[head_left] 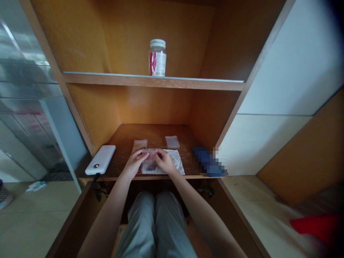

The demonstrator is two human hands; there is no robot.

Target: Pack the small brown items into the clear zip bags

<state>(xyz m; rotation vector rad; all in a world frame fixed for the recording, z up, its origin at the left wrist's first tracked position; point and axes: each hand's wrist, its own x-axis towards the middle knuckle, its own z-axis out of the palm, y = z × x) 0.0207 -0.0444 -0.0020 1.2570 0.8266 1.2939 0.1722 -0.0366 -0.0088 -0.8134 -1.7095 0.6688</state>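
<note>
Between my two hands is a small clear zip bag (150,151), pinched near its upper edge. My left hand (135,163) grips its left side, and my right hand (164,160) grips the right side. Beneath them lies a crinkled white sheet (176,161), partly covered by the right hand. Several small dark bits (152,167) show on or over the sheet, too small to name. Just behind my left hand a clear zip bag (140,143) lies flat on the brown shelf. Another flat zip bag (172,141) is farther back, to the right.
A white power bank (101,159) with a dark cable lies at the shelf's left edge. On the right sits a dark blue, partly blurred object (208,161). A white-capped bottle (157,59) stands on the upper shelf (188,82). My legs are under the shelf, between open cabinet doors.
</note>
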